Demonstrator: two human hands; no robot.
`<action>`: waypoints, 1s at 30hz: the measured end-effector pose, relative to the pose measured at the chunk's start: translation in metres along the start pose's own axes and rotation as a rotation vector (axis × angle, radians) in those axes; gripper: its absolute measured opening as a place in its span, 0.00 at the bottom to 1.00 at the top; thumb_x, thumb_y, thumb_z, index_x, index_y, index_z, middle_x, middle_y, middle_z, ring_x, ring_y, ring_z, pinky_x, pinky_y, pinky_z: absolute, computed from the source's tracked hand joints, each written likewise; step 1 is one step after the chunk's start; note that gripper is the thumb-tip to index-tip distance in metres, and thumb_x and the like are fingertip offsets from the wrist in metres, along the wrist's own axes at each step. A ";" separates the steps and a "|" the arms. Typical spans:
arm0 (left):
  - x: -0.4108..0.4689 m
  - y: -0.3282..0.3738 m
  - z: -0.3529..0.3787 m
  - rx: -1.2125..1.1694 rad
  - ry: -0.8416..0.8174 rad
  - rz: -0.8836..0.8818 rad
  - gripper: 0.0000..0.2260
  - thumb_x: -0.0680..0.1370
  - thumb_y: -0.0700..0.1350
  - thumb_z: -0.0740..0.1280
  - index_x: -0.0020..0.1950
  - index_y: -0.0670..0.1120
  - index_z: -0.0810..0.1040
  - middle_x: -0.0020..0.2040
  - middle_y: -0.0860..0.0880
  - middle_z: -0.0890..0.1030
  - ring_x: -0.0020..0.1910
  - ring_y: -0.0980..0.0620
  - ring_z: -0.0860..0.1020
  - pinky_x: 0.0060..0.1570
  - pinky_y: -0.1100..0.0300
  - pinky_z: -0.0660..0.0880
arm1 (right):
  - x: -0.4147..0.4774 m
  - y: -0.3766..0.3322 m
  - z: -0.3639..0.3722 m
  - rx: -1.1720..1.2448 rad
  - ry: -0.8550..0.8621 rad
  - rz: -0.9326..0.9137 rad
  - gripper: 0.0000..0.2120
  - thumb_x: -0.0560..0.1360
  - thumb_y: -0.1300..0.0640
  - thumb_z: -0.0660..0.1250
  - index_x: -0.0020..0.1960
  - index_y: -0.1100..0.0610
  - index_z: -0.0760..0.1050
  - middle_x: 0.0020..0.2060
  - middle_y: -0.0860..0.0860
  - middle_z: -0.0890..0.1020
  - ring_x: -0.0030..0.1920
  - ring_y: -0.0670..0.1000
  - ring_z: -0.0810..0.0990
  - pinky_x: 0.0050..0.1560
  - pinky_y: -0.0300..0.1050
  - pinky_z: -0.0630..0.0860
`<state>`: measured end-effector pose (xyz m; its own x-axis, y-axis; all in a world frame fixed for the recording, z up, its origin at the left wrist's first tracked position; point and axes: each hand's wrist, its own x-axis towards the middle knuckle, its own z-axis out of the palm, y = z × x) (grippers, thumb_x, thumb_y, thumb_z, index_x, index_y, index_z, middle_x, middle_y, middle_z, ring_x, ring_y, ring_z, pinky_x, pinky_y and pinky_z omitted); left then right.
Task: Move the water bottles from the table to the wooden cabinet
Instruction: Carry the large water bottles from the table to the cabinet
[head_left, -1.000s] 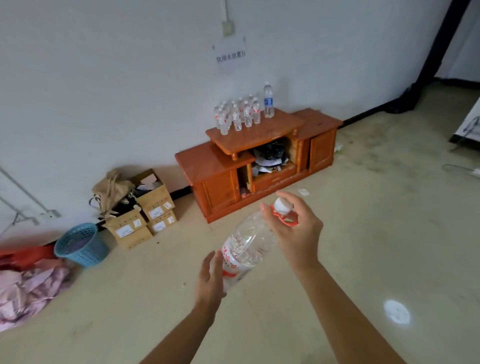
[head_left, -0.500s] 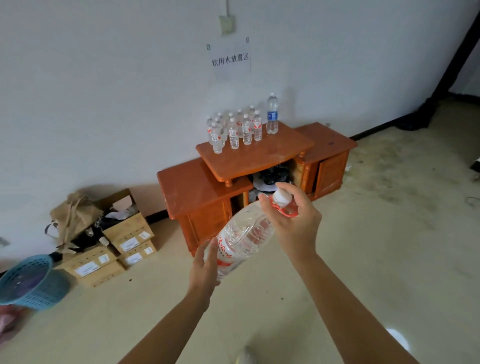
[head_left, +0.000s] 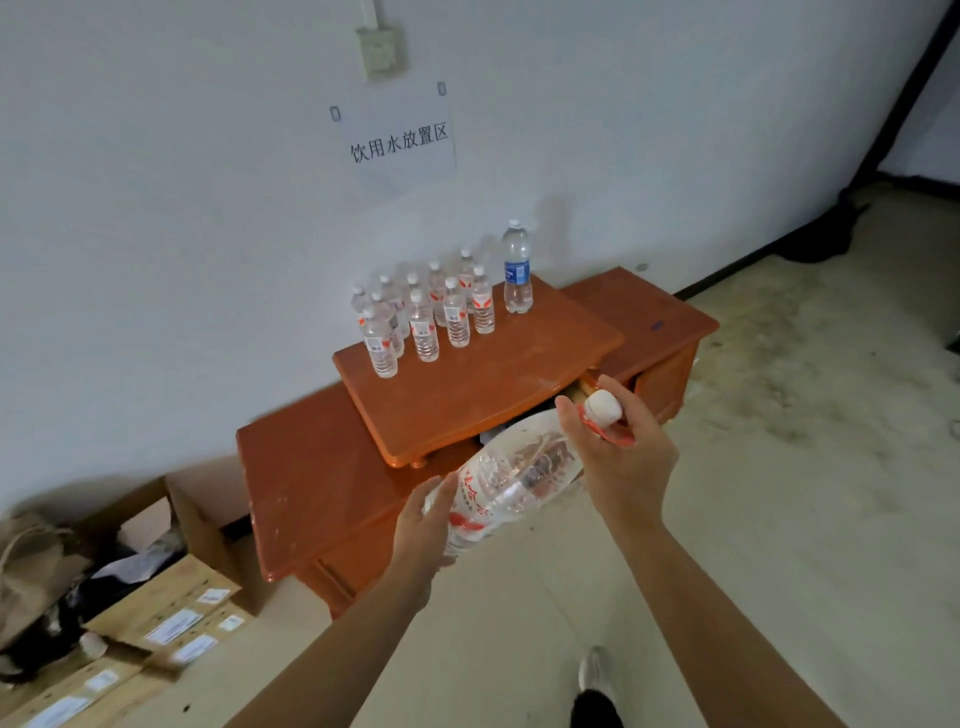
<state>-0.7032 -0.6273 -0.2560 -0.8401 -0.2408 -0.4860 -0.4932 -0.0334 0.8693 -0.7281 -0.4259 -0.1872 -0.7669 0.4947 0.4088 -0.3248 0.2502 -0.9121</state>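
Our right hand (head_left: 621, 457) has its grip closed around the neck of the large water bottle (head_left: 511, 480), just under the white cap (head_left: 602, 406) and its red carry ring. Our left hand (head_left: 423, 525) is cupped, fingers together, under the bottle's base, supporting rather than clamping.

The bottle lies tilted between the two hands, cap up and to the right, held in the air in front of the wooden cabinet (head_left: 467, 395). We judge it heavy if full, though the water level is hard to read. The thin clear plastic will likely flex under a squeeze and could feel slick, so the stiff neck and the base are the sound places to hold. It is transparent and ribbed, with a red and white label near the lower half.

On the cabinet's raised top, a cluster of small bottles (head_left: 423, 317) stands upright near the wall, with a taller blue-labelled bottle (head_left: 517, 267) just beside them. The front of that top is bare.
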 end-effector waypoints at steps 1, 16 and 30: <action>0.017 0.003 0.008 0.007 0.013 -0.021 0.21 0.76 0.65 0.67 0.66 0.58 0.75 0.58 0.52 0.81 0.54 0.47 0.82 0.52 0.45 0.82 | 0.016 0.013 0.008 -0.009 -0.024 0.021 0.16 0.68 0.51 0.81 0.54 0.52 0.83 0.45 0.45 0.85 0.46 0.38 0.83 0.42 0.25 0.74; 0.261 0.098 0.048 -0.092 0.231 -0.227 0.21 0.79 0.59 0.68 0.68 0.50 0.73 0.59 0.49 0.81 0.49 0.48 0.84 0.40 0.53 0.83 | 0.228 0.155 0.209 0.008 -0.412 -0.057 0.16 0.70 0.46 0.79 0.49 0.55 0.81 0.41 0.45 0.84 0.41 0.47 0.83 0.39 0.32 0.77; 0.529 0.089 -0.022 -0.087 0.020 -0.507 0.21 0.82 0.56 0.65 0.74 0.51 0.69 0.60 0.52 0.76 0.51 0.53 0.77 0.60 0.44 0.78 | 0.257 0.266 0.414 -0.235 -0.466 0.100 0.17 0.69 0.47 0.80 0.47 0.57 0.79 0.39 0.46 0.82 0.39 0.43 0.81 0.38 0.29 0.75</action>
<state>-1.1865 -0.7785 -0.4332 -0.4953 -0.1921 -0.8472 -0.8163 -0.2308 0.5295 -1.2403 -0.5766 -0.3374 -0.9698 0.1167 0.2143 -0.1457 0.4274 -0.8922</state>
